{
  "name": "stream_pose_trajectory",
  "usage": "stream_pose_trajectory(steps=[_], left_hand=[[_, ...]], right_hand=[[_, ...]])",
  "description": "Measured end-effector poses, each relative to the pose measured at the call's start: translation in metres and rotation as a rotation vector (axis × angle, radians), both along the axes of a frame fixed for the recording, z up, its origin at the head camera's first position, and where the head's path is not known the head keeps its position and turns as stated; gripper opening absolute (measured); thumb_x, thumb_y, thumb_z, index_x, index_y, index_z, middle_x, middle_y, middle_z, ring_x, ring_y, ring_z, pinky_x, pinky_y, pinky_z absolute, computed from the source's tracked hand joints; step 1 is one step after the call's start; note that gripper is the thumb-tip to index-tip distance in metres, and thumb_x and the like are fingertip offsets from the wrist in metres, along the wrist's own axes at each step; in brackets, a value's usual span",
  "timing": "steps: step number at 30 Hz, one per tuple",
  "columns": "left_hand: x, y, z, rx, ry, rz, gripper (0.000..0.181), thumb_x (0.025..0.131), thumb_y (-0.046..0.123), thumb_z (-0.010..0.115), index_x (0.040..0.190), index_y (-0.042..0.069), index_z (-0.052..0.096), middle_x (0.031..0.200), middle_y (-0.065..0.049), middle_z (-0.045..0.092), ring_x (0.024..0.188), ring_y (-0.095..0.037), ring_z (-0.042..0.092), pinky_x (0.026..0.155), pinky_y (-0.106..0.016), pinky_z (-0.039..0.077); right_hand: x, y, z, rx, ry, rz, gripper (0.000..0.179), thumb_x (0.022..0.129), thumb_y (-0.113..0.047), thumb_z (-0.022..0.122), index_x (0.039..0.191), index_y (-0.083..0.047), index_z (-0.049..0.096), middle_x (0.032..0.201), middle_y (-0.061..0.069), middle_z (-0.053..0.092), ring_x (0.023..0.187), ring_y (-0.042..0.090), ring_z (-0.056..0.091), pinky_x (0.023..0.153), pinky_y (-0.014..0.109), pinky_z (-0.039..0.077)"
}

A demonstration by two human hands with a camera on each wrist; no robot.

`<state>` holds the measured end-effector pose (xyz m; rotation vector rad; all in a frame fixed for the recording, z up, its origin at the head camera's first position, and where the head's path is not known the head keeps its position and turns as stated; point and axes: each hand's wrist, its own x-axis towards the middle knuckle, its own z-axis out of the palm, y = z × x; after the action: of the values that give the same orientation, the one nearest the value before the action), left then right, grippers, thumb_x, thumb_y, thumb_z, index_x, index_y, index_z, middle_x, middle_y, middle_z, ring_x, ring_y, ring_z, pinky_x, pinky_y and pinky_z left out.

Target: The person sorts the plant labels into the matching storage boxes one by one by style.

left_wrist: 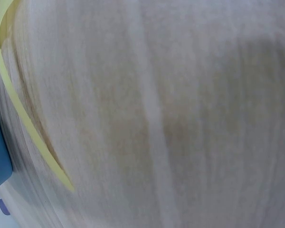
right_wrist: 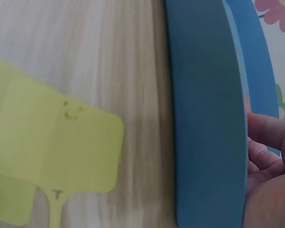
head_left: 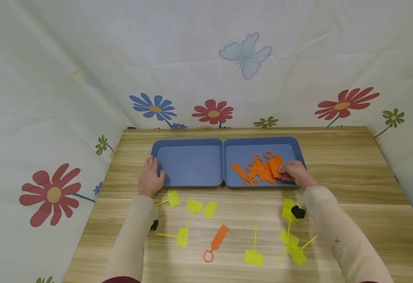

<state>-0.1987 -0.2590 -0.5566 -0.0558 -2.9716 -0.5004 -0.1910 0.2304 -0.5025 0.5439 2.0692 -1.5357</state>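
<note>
In the head view my left hand (head_left: 151, 179) rests against the left wall of the left blue tray (head_left: 188, 165), fingers straight and thumb over the rim. My right hand (head_left: 294, 173) reaches into the right blue tray (head_left: 236, 150), thumb and fingers pinching an orange tag (head_left: 274, 168). Beneath and beside it lies a pile of orange tags (head_left: 263, 173) with ring ends. The right wrist view shows the right hand (right_wrist: 270, 161) bent over the tray wall (right_wrist: 206, 114), which hides its fingertips.
Yellow tags (head_left: 182, 237) with thin tails lie scattered in front of the trays, several overlapping near the right forearm (head_left: 340, 232). One loose orange tag (head_left: 219, 237) lies mid-table. Behind the wooden table (head_left: 351, 165) hangs a flower-print sheet (head_left: 178, 47). Black pieces (head_left: 298, 212) sit by the wrists.
</note>
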Motion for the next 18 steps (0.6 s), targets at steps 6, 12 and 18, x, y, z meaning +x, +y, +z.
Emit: stream_pose_trajectory(steps=[6, 12, 18], left_hand=[[0.0010, 0.0005, 0.0015, -0.003, 0.013, -0.004, 0.059, 0.089, 0.030, 0.036, 0.138, -0.002, 0.026, 0.146, -0.016, 0.020, 0.137, -0.026, 0.012, 0.110, -0.039, 0.018], [-0.0032, -0.0015, -0.0004, -0.035, -0.018, 0.005, 0.060, 0.087, 0.029, 0.040, 0.137, -0.003, 0.026, 0.146, -0.017, 0.020, 0.136, -0.030, 0.014, 0.108, -0.041, 0.020], [-0.0019, -0.0008, 0.0009, -0.035, -0.026, 0.002, 0.060, 0.088, 0.030, 0.038, 0.138, -0.002, 0.025, 0.146, -0.017, 0.019, 0.136, -0.029, 0.014, 0.109, -0.040, 0.020]], right_hand=[[0.0015, 0.0027, -0.0037, 0.072, 0.023, 0.026, 0.018, 0.086, -0.006, 0.051, 0.100, 0.005, 0.054, 0.063, -0.003, 0.058, 0.055, 0.007, 0.058, 0.060, 0.023, 0.052], [0.0026, 0.0019, -0.0048, 0.121, 0.053, 0.028, 0.020, 0.084, -0.005, 0.052, 0.098, 0.009, 0.056, 0.062, -0.002, 0.058, 0.053, 0.010, 0.055, 0.057, 0.025, 0.050], [0.0024, 0.0040, -0.0024, 0.171, 0.075, 0.031, 0.022, 0.083, -0.006, 0.052, 0.096, 0.012, 0.056, 0.059, 0.001, 0.058, 0.050, 0.011, 0.055, 0.054, 0.027, 0.050]])
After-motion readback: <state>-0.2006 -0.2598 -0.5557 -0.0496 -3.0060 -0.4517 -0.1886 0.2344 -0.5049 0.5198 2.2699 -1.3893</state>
